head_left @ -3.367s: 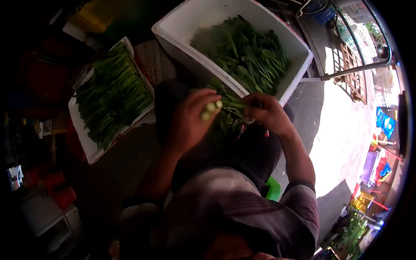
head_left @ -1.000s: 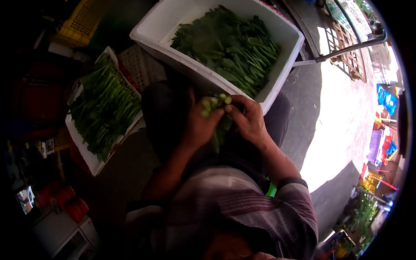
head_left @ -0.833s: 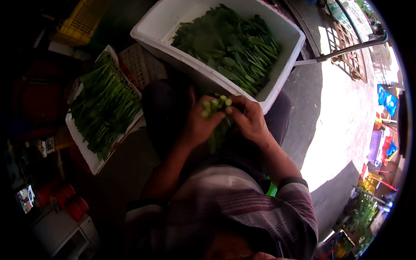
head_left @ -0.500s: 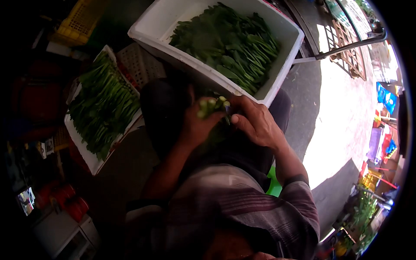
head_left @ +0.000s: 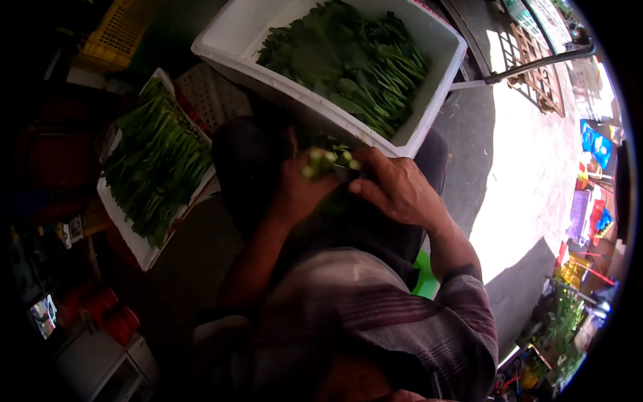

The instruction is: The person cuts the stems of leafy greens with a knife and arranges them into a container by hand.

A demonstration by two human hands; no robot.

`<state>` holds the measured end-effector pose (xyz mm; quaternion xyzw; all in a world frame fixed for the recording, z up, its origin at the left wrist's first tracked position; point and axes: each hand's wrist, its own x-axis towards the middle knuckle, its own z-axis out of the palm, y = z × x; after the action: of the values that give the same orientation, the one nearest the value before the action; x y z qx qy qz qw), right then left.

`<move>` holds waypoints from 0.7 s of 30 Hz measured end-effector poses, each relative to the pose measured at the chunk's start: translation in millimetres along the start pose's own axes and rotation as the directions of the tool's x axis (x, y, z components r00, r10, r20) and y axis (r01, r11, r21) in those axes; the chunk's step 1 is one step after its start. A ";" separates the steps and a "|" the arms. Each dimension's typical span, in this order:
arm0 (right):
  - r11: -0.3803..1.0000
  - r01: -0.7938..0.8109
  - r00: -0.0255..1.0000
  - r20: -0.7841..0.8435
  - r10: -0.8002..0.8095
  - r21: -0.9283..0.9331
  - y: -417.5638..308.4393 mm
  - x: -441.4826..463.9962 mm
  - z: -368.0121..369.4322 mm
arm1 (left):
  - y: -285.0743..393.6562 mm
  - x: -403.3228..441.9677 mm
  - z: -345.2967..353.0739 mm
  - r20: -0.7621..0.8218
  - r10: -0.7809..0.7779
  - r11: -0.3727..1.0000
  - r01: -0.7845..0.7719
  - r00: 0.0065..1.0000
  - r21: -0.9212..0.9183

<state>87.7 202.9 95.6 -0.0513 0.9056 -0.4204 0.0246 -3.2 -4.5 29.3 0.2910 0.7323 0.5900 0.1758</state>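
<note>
My left hand [head_left: 299, 187] is closed around a bunch of leafy green vegetable stems [head_left: 316, 163], their pale cut ends turned up toward me. Close on its right, my right hand [head_left: 395, 184] is curled, thumb and forefinger drawn in against the stem ends. A thin greyish blade, apparently a small knife [head_left: 343, 172], shows between the two hands; its handle is hidden in the right hand. Beyond the hands, a white foam box [head_left: 301, 87] holds a thick layer of leafy greens [head_left: 355, 67]. Leaves below the held stems are dark and partly hidden.
To the left, a white foam tray [head_left: 127, 224] carries more greens [head_left: 157, 161], beside a pale perforated crate [head_left: 218, 94]. A yellow crate [head_left: 117, 33] stands at upper left. A green stool [head_left: 425, 275] shows under me. A metal bar [head_left: 536, 67] juts in at right.
The stem ends have spread slightly apart, and the right thumb has shifted a little left toward them. The boxes appear a little higher and further left as the view moves slightly.
</note>
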 end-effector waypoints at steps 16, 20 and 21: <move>0.983 -0.147 0.979 0.160 0.128 0.113 -2.3 0.9 -9.0 | 10.9 1.7 -6.2 0.049 -0.098 0.980 0.105 0.994 -0.168; 0.989 -0.118 0.978 0.185 0.100 0.094 -1.4 -1.0 -9.6 | 11.1 2.4 -12.8 0.132 -0.192 0.946 0.219 0.972 -0.237; 0.987 -0.137 0.971 0.210 0.116 0.088 -4.9 -0.4 -13.0 | 10.1 2.8 -14.6 0.147 -0.198 0.944 0.229 0.969 -0.236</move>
<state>87.4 209.7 107.7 -0.0351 0.8769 -0.4562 0.1469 -11.9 -12.5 42.8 0.2206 0.6667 0.6367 0.3185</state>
